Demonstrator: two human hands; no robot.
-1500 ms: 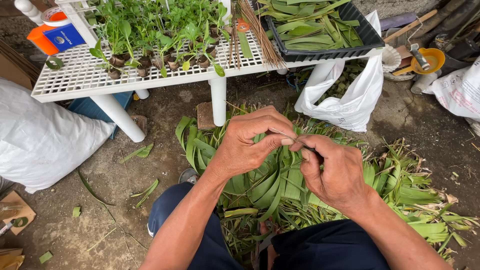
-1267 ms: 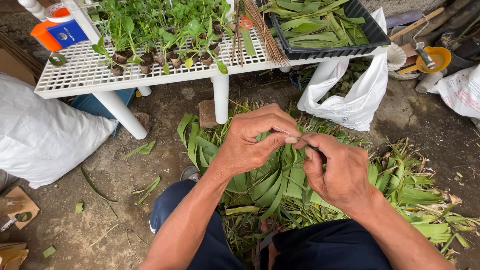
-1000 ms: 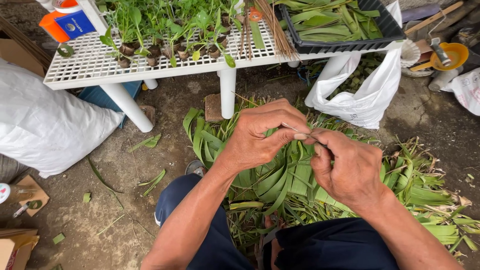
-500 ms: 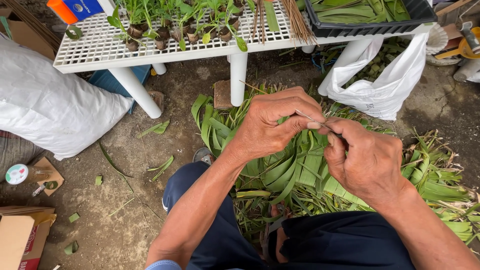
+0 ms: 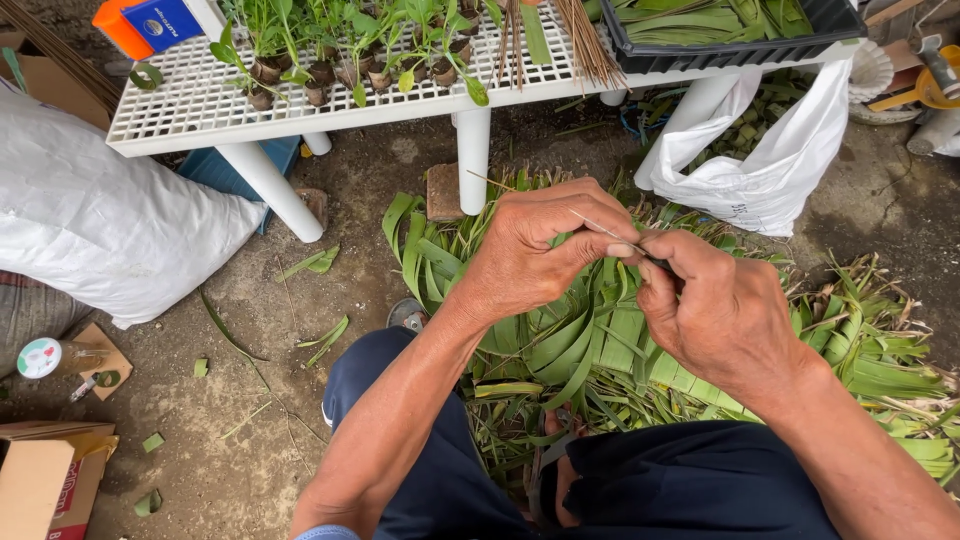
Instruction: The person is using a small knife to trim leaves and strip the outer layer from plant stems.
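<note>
My left hand (image 5: 545, 245) and my right hand (image 5: 715, 305) meet in front of me, fingertips pinched together on a thin pale leaf rib (image 5: 585, 220) that runs up to the left. A small dark piece shows at my right fingertips; what it is I cannot tell. Below the hands lies a heap of long green palm-like leaves (image 5: 590, 350) on the dirt ground, between my knees in dark trousers (image 5: 690, 490).
A white slatted table (image 5: 200, 100) stands ahead with small potted seedlings (image 5: 330, 60), a bundle of dry sticks (image 5: 580, 40) and a black tray of leaves (image 5: 730, 25). A white plastic bag (image 5: 780, 170) hangs at right, a large white sack (image 5: 100, 230) lies left, a cardboard box (image 5: 40, 480) bottom left.
The view has shifted, so the table sits higher in frame. Both hands stay pinched together on the thin rib, with only small finger movements.
</note>
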